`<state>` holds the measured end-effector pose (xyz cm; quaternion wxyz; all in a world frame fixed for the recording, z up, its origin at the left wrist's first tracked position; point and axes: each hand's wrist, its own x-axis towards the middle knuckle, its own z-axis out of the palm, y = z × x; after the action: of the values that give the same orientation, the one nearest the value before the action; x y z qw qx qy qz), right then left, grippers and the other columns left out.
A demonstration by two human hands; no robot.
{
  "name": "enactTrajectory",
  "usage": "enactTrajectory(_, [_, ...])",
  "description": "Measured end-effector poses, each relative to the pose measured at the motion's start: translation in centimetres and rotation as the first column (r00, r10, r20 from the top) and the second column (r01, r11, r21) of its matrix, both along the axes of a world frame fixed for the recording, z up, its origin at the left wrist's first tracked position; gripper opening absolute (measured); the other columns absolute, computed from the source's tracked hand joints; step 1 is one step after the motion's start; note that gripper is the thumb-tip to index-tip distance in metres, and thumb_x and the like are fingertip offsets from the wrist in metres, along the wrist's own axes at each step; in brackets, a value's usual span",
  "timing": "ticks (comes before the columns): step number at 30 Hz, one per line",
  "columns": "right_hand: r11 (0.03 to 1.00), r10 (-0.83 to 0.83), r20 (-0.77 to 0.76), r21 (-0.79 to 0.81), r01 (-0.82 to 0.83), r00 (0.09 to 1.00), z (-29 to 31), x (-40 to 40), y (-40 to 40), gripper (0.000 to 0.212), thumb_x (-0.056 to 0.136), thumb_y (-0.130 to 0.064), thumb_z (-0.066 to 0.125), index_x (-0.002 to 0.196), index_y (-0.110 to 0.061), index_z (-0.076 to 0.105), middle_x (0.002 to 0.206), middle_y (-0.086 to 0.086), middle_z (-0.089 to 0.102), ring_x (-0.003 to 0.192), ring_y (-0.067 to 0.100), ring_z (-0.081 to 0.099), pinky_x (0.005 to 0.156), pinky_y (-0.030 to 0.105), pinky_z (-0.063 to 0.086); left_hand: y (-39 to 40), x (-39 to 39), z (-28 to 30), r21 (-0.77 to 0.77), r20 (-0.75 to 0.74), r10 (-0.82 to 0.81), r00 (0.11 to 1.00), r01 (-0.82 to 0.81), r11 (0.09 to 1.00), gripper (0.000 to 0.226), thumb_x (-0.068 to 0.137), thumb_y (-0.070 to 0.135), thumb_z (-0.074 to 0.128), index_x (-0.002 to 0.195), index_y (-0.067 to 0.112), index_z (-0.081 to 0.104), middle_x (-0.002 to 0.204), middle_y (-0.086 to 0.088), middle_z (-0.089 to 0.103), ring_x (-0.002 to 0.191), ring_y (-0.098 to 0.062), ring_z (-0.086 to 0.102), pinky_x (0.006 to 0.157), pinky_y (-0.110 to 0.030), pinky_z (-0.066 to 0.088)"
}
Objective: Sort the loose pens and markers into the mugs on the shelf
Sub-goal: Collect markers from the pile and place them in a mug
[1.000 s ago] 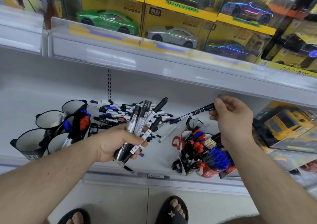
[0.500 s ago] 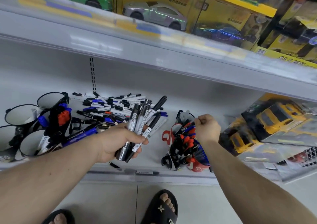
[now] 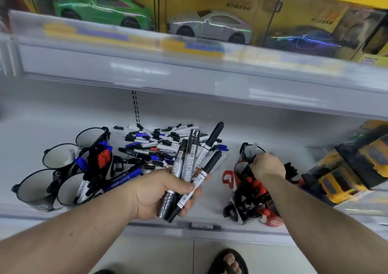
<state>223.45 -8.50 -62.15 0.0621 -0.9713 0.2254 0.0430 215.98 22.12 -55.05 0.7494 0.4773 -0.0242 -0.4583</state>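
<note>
Several black markers (image 3: 190, 168) fan upward from the left hand (image 3: 161, 192), gripped as stock for sorting. At three o'clock, the right hand (image 3: 267, 165) curls over the red-handled mugs (image 3: 249, 187), seemingly seating a pen; what it grips cannot be told. At eleven o'clock sprawls the loose pile (image 3: 159, 145), black mugs (image 3: 63, 175) at nine. Barcodes show; yellow toy-car boxes (image 3: 220, 5) carry unreadable Chinese lettering.

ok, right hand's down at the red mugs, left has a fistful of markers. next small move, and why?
Probably bring the right hand back to the bundle of markers that the left hand grips and pull one out. The right hand sits curled at the rim of the red mugs; whether it holds a pen is unclear. The loose pile remains unsorted.
</note>
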Motion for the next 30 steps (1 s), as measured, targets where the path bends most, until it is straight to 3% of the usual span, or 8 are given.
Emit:
enactTrajectory(3, [0.939,-0.027,0.289,0.335,-0.074,0.957,4.7,-1.1,3.1,0.022,0.093,-0.017,0.052,0.078,-0.011,0.067,0.075,0.001,0.065,0.074,0.026,0.062,0.072,0.037,0.056,0.5,-0.1,0.8,-0.117,-0.037,-0.075,0.997,0.07,0.991,0.055,0.039,0.014,0.091,0.092,0.013,0.079,0.071,-0.004,0.061,0.052,-0.015,0.053,0.048,-0.024,0.048])
enactTrajectory(6, [0.544,-0.188,0.378,0.808,-0.224,0.906,11.4,-4.5,8.2,0.018,0.097,-0.022,0.056,0.095,-0.013,0.071,0.076,-0.004,0.069,0.062,0.017,0.058,0.063,0.034,0.05,0.9,-0.3,1.4,-0.194,-0.067,-0.111,0.992,0.096,0.976,0.062,0.041,0.017,0.093,0.1,0.01,0.076,0.072,-0.004,0.06,0.051,-0.015,0.053,0.047,-0.025,0.048])
enactTrajectory(8, [0.303,-0.138,0.375,0.897,-0.321,0.917,15.1,-7.2,10.7,0.022,0.101,-0.028,0.05,0.107,-0.017,0.068,0.08,0.001,0.068,0.056,0.017,0.054,0.053,0.031,0.042,0.9,-0.6,1.6,-0.106,-0.027,-0.104,0.994,0.1,0.989,0.082,0.036,0.026,0.096,0.11,0.001,0.068,0.074,-0.007,0.059,0.05,-0.015,0.055,0.047,-0.025,0.048])
enactTrajectory(12, [0.413,0.024,0.481,0.794,-0.447,0.876,19.0,-10.2,13.1,0.022,0.096,-0.041,0.048,0.1,-0.024,0.062,0.08,0.0,0.061,0.053,0.005,0.05,0.054,0.022,0.04,0.8,-1.3,2.2,0.217,0.164,-0.169,0.972,0.132,0.967,0.149,0.015,0.054,0.094,0.134,-0.016,0.039,0.078,-0.01,0.052,0.055,-0.016,0.054,0.053,-0.028,0.044])
enactTrajectory(17, [0.584,0.165,0.558,0.609,-0.537,0.813,19.1,-11.3,13.9,0.017,0.096,-0.027,0.057,0.087,-0.02,0.069,0.065,-0.003,0.056,0.06,0.008,0.05,0.058,0.029,0.045,1.7,-2.7,2.8,0.259,0.236,-0.217,0.947,0.154,0.953,0.161,0.006,0.065,0.088,0.134,-0.018,0.038,0.078,-0.008,0.051,0.056,-0.014,0.051,0.056,-0.027,0.041])
enactTrajectory(23, [0.44,-0.211,0.521,0.806,-0.396,0.827,19.4,-12.1,13.6,0.022,0.097,-0.011,0.053,0.081,-0.008,0.068,0.056,0.004,0.049,0.052,0.016,0.043,0.054,0.03,0.037,3.6,-3.2,3.3,-0.121,0.035,-0.13,0.991,0.133,0.984,0.068,0.046,0.017,0.094,0.102,0.002,0.057,0.074,-0.007,0.061,0.052,-0.015,0.056,0.048,-0.026,0.049])
enactTrajectory(27, [0.44,-0.386,0.579,0.8,-0.408,0.718,20.1,-12.6,12.6,0.028,0.101,-0.013,0.041,0.08,-0.008,0.058,0.059,0.007,0.039,0.052,0.018,0.035,0.049,0.027,0.031,4.0,-3.4,3.6,-0.032,0.08,-0.029,0.996,0.032,0.999,0.036,0.069,0.004,0.066,0.104,0.004,0.071,0.074,-0.007,0.063,0.054,-0.017,0.057,0.051,-0.027,0.05])
enactTrajectory(30, [0.431,-0.331,0.506,0.832,-0.349,0.797,19.7,-13.0,12.8,0.026,0.1,-0.015,0.041,0.078,-0.009,0.053,0.057,0.003,0.035,0.052,0.019,0.03,0.05,0.032,0.026,4.3,-3.3,3.5,0.048,0.126,0.088,0.988,-0.095,0.994,0.025,0.072,-0.003,0.068,0.092,0.009,0.077,0.076,-0.007,0.065,0.058,-0.018,0.06,0.053,-0.029,0.051])
